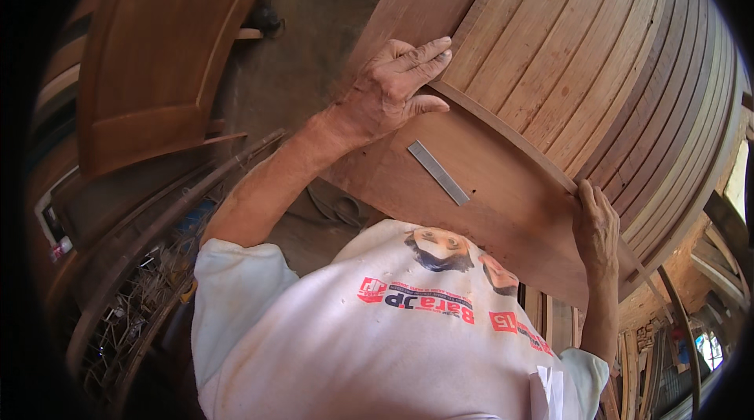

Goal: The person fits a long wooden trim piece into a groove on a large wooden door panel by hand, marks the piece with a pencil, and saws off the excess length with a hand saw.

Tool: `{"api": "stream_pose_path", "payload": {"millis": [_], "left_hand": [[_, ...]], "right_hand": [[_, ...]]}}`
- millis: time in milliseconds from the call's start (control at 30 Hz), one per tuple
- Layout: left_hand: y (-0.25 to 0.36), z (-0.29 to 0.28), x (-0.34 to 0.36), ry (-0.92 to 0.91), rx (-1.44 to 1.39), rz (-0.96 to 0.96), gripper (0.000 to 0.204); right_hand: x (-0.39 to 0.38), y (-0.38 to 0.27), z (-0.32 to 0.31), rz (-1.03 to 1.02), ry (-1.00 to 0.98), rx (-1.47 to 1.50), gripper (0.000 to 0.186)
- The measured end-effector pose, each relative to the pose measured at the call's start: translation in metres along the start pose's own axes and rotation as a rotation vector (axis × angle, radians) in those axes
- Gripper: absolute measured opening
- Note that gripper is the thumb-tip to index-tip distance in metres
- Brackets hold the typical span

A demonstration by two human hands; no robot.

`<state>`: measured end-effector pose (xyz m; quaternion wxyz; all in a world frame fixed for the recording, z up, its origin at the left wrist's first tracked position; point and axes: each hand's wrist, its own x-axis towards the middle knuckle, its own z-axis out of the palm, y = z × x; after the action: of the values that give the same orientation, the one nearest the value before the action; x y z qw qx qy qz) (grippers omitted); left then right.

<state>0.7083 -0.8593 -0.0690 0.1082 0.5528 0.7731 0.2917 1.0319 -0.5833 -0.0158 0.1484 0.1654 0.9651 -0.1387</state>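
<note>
White cloth nearest: the wearer's shirt fills the lower middle of the frame, its front close to the near edge of the surface. That surface is reddish-brown wood, smooth-looking, with a few small dark marks. A flat grey metal strip lies slantwise on it, centre of frame, brown wood showing on all sides, so there's working room around it, both hands apart from it.

Right hand, right of centre: fingers bent over the edge of the wooden strip, touching it. Can't tell how firm; thumb hidden. Left hand, above centre: index and middle fingers out, thumb spread, others curled. Not clenched; it's at the strip's upper-left end, contact unclear.

Wooden strip: thin, narrow, light brown, runs diagonally from centre-top to lower right, along the near side of the slats. Lower-right end sticks out past the slats.

Slats: long, side by side, narrow dark gaps, upper right. Light tan with reddish stains first, then darker brown, then paler toward the rim. Fisheye bows them.

Farther: brown panelled door upper left, stretch of floor between it and the surface, top centre-left.
</note>
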Motion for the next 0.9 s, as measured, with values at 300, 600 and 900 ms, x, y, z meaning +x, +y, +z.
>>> {"api": "stream_pose_path", "payload": {"millis": [300,600,900], "left_hand": [[0.016,0.014,0.008,0.108,0.016,-0.123,0.055],[0.026,0.009,0.009,-0.066,0.105,-0.202,0.055],[0.037,0.002,0.011,-0.127,0.077,-0.294,0.053]], "right_hand": [[0.001,-0.004,0.006,0.058,0.024,-0.026,0.018],[-0.012,0.000,0.029,0.018,0.269,-0.102,0.021],[-0.005,0.001,0.039,-0.022,0.379,-0.005,0.024]]}}
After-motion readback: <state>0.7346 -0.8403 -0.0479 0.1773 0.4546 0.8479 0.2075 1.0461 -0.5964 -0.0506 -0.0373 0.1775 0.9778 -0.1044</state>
